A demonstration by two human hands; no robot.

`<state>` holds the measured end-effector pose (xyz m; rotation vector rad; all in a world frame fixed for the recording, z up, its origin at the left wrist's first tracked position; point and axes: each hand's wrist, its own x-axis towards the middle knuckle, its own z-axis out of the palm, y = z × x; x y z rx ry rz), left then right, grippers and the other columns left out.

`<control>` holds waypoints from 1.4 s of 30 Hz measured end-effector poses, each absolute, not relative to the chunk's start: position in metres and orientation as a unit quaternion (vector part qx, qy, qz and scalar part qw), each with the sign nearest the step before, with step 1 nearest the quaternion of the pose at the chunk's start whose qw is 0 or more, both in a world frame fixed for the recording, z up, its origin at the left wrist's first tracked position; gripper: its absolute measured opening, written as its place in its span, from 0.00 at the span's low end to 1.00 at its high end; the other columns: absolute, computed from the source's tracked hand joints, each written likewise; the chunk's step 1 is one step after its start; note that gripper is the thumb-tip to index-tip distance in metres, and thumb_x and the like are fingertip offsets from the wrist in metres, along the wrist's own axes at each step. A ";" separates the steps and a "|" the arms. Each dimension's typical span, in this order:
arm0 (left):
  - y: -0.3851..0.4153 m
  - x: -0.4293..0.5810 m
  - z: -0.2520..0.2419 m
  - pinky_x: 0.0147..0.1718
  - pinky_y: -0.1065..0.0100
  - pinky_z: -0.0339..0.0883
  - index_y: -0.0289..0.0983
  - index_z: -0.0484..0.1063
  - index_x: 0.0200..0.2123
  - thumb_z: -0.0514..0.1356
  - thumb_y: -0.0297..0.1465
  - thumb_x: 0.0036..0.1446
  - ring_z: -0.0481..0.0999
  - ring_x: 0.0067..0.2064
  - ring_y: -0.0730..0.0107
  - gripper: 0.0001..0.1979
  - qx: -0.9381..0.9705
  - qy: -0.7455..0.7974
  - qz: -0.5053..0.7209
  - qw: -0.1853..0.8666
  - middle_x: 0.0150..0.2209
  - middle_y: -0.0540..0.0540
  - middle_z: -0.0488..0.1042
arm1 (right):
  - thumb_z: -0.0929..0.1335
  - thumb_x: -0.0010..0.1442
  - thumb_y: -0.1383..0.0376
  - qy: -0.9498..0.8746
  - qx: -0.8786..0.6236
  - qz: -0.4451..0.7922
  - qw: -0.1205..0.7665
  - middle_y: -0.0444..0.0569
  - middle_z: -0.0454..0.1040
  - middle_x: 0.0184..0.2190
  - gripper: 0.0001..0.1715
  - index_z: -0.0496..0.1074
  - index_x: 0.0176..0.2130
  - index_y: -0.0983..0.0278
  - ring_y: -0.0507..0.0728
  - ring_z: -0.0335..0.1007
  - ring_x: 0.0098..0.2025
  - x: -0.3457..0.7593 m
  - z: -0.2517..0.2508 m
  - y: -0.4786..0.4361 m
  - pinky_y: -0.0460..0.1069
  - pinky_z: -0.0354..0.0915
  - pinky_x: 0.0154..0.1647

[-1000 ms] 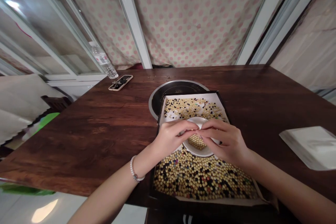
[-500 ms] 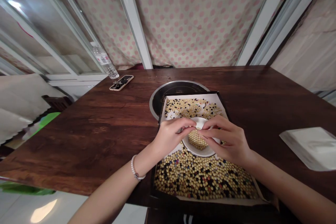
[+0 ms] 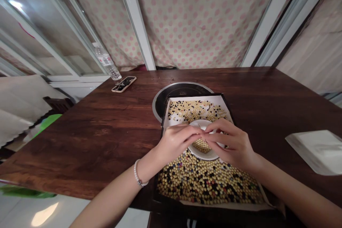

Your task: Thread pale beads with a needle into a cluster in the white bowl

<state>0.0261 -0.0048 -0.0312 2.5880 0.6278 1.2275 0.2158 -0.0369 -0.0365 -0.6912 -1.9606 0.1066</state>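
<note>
Left hand [image 3: 176, 143] and right hand [image 3: 232, 146] meet over a white bowl [image 3: 203, 155].
Fingertips touch, but the grip is hidden; I can't tell if they hold anything. The bowl sits mid-tray [image 3: 227, 110] among beans [image 3: 205, 185], well inside the edges, with open table [image 3: 80, 142] either side.

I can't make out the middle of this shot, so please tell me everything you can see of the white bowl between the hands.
The white bowl is round and shallow, with a smooth, glazed-looking surface, possibly ceramic. It holds a small heap of pale yellow beans and rests among mixed beans in a dark tray. The left hand and right hand meet above it, hiding much of it. Whether they touch its rim cannot be told.
</note>
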 end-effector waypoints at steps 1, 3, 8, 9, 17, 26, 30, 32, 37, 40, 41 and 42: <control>-0.005 0.026 -0.031 0.33 0.74 0.74 0.38 0.70 0.39 0.58 0.26 0.57 0.78 0.33 0.75 0.05 0.883 0.205 0.409 0.106 0.33 0.50 0.78 | 0.67 0.53 0.76 -0.811 -0.289 0.047 0.506 0.50 0.71 0.33 0.10 0.74 0.32 0.63 0.53 0.67 0.33 0.216 -0.037 -0.037 0.49 0.66 0.29; -0.005 0.026 -0.031 0.32 0.74 0.74 0.38 0.70 0.38 0.58 0.26 0.57 0.78 0.33 0.75 0.05 0.880 0.209 0.414 0.101 0.33 0.50 0.78 | 0.67 0.53 0.76 -0.807 -0.291 0.055 0.510 0.50 0.71 0.34 0.10 0.74 0.33 0.63 0.53 0.68 0.33 0.216 -0.037 -0.036 0.48 0.66 0.28; -0.004 0.027 -0.032 0.30 0.75 0.73 0.37 0.70 0.36 0.60 0.26 0.56 0.77 0.30 0.76 0.04 0.859 0.238 0.445 0.084 0.31 0.50 0.78 | 0.67 0.52 0.77 -0.809 -0.280 0.057 0.513 0.49 0.71 0.34 0.12 0.73 0.33 0.62 0.52 0.67 0.33 0.216 -0.037 -0.039 0.49 0.67 0.28; -0.004 0.027 -0.032 0.30 0.74 0.73 0.37 0.70 0.36 0.60 0.26 0.56 0.77 0.30 0.76 0.04 0.861 0.236 0.443 0.083 0.31 0.50 0.77 | 0.67 0.52 0.78 -0.812 -0.277 0.055 0.510 0.49 0.71 0.34 0.12 0.73 0.33 0.62 0.52 0.67 0.33 0.216 -0.037 -0.039 0.49 0.67 0.29; -0.005 0.026 -0.033 0.31 0.73 0.73 0.36 0.70 0.38 0.59 0.25 0.57 0.77 0.32 0.75 0.05 0.874 0.231 0.420 0.081 0.32 0.49 0.77 | 0.67 0.53 0.76 -0.810 -0.290 0.065 0.506 0.49 0.70 0.36 0.11 0.73 0.34 0.63 0.52 0.67 0.34 0.216 -0.038 -0.036 0.48 0.67 0.28; -0.006 0.025 -0.033 0.33 0.72 0.74 0.37 0.69 0.40 0.57 0.26 0.58 0.77 0.34 0.74 0.06 0.888 0.218 0.396 0.087 0.34 0.49 0.77 | 0.68 0.52 0.77 -0.807 -0.288 0.072 0.510 0.50 0.70 0.34 0.10 0.73 0.33 0.64 0.52 0.67 0.34 0.216 -0.040 -0.036 0.48 0.66 0.28; -0.004 0.026 -0.034 0.30 0.74 0.73 0.36 0.70 0.37 0.60 0.26 0.56 0.77 0.30 0.76 0.04 0.864 0.240 0.434 0.082 0.31 0.49 0.77 | 0.68 0.51 0.79 -0.808 -0.276 0.064 0.517 0.50 0.70 0.33 0.11 0.73 0.33 0.66 0.51 0.67 0.34 0.215 -0.040 -0.037 0.48 0.67 0.30; -0.004 0.026 -0.034 0.31 0.73 0.74 0.37 0.70 0.38 0.59 0.26 0.57 0.77 0.31 0.75 0.05 0.872 0.235 0.423 0.080 0.32 0.49 0.77 | 0.68 0.51 0.79 -0.806 -0.278 0.062 0.519 0.50 0.70 0.32 0.11 0.73 0.33 0.66 0.51 0.67 0.33 0.215 -0.040 -0.036 0.48 0.67 0.30; -0.007 0.024 -0.033 0.31 0.72 0.73 0.37 0.69 0.41 0.59 0.26 0.57 0.76 0.32 0.74 0.07 0.889 0.222 0.393 0.073 0.33 0.49 0.76 | 0.69 0.51 0.78 -0.793 -0.296 0.076 0.527 0.50 0.71 0.32 0.10 0.73 0.34 0.67 0.51 0.68 0.33 0.215 -0.040 -0.036 0.48 0.68 0.30; -0.007 0.024 -0.032 0.29 0.73 0.73 0.37 0.68 0.40 0.59 0.27 0.57 0.76 0.31 0.75 0.06 0.882 0.220 0.411 0.065 0.32 0.50 0.76 | 0.68 0.51 0.79 -0.795 -0.282 0.088 0.530 0.50 0.71 0.32 0.12 0.73 0.35 0.67 0.52 0.69 0.34 0.216 -0.038 -0.038 0.48 0.68 0.30; -0.007 0.024 -0.032 0.30 0.73 0.73 0.37 0.68 0.40 0.59 0.27 0.57 0.76 0.31 0.75 0.06 0.882 0.218 0.412 0.064 0.32 0.50 0.76 | 0.68 0.50 0.79 -0.795 -0.277 0.091 0.531 0.50 0.71 0.32 0.12 0.73 0.35 0.67 0.52 0.69 0.34 0.216 -0.038 -0.038 0.48 0.68 0.30; -0.007 0.024 -0.031 0.30 0.72 0.74 0.37 0.68 0.40 0.59 0.27 0.57 0.76 0.31 0.75 0.06 0.884 0.217 0.410 0.064 0.32 0.49 0.76 | 0.68 0.50 0.79 -0.794 -0.275 0.094 0.534 0.50 0.71 0.32 0.13 0.73 0.35 0.67 0.52 0.69 0.34 0.216 -0.038 -0.038 0.48 0.68 0.31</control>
